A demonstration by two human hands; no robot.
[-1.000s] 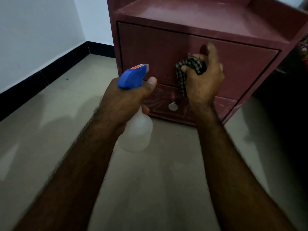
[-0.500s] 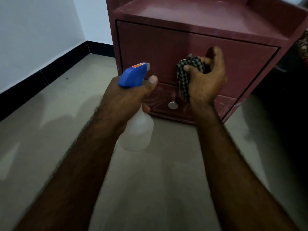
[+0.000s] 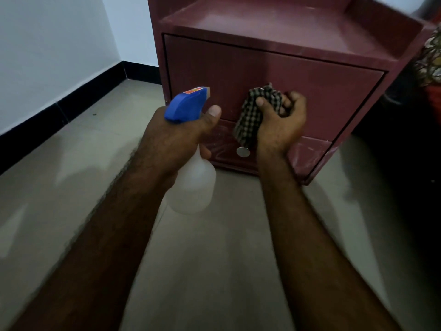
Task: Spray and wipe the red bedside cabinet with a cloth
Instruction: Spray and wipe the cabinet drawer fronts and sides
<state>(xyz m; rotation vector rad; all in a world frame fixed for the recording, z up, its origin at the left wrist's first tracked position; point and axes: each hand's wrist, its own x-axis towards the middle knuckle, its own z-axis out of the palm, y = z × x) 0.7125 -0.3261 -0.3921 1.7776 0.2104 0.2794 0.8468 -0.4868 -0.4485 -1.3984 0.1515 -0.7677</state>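
**Desk:** What's nearest the camera?

**Me:** My two forearms, reaching up from the bottom edge over the grey floor (image 3: pixel 214 271). My left hand (image 3: pixel 176 137) is wrapped round the neck of the spray bottle (image 3: pixel 193 187), with my thumb lying along the side just under the blue trigger head (image 3: pixel 186 105). The nozzle points at the cabinet, and the cloudy bottle body hangs below my fist.

**Desk:** And the other hand?

**Me:** My right hand (image 3: pixel 279 125) clutches the checked cloth (image 3: pixel 253 115). The fingers are curled into the bunch and the thumb is pressed on top. I hold the wad up at the upper drawer front (image 3: pixel 322 91), low and about midway across. I can't tell whether it is pressed onto the wood. A tail of it hangs down to just above the round metal knob (image 3: pixel 243 152) on the lower drawer (image 3: pixel 307 154).

**Desk:** Where's the cabinet?

**Me:** The red bedside cabinet (image 3: pixel 286 27) stands on the floor just past my hands, close to the room's corner. The white wall (image 3: pixel 47 44) and its black skirting (image 3: pixel 59 111) run along its left. The cabinet top is a shallow tray with a raised rim. The lower drawer shows pale streaks. Some patterned fabric (image 3: pixel 432 63) sits at the far right edge, too blurred to identify.
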